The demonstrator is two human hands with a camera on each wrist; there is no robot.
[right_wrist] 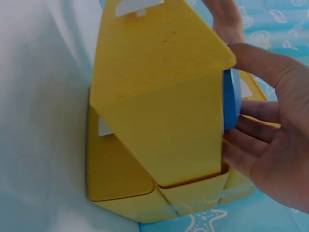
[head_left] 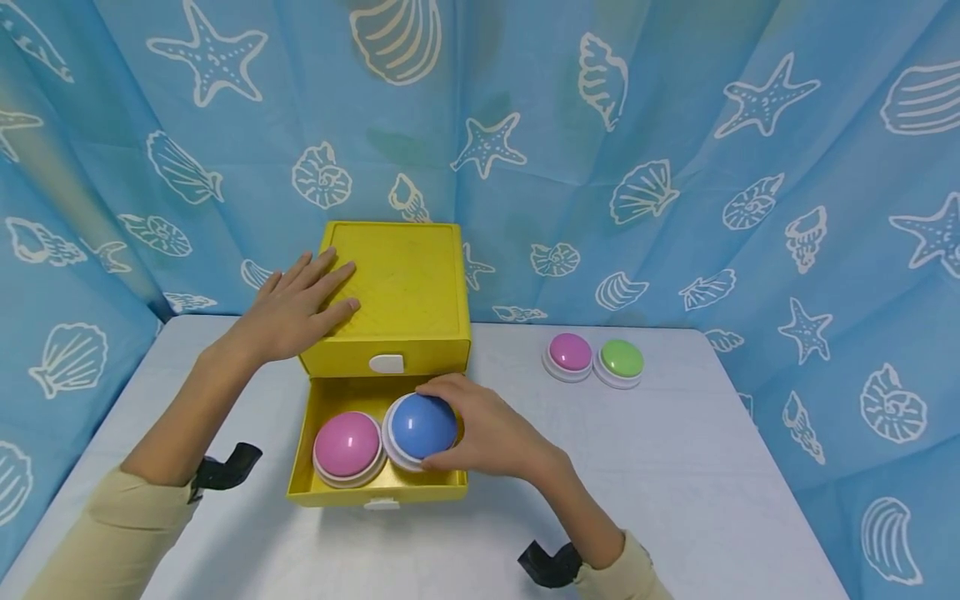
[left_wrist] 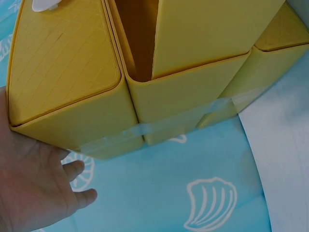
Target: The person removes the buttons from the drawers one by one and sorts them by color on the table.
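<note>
Blue button point(head_left: 426, 427) pinched in right grip point(head_left: 495, 432); left grip point(head_left: 296, 307) spread at top edge of yellow box point(head_left: 405, 287).

The left hand point(left_wrist: 31, 186) lies at the top edge of a yellow drawer unit point(left_wrist: 164, 102), partly hidden behind it, its fingers point(left_wrist: 86, 197) spread. The unit has three sections; from the middle one, a drawer point(left_wrist: 207, 38) juts toward the near side. Clear tape point(left_wrist: 140, 129) crosses the left side. Shell-printed blue cloth point(left_wrist: 145, 193) fills the far side; the lowest section meets a white worktop point(left_wrist: 289, 159).
</note>
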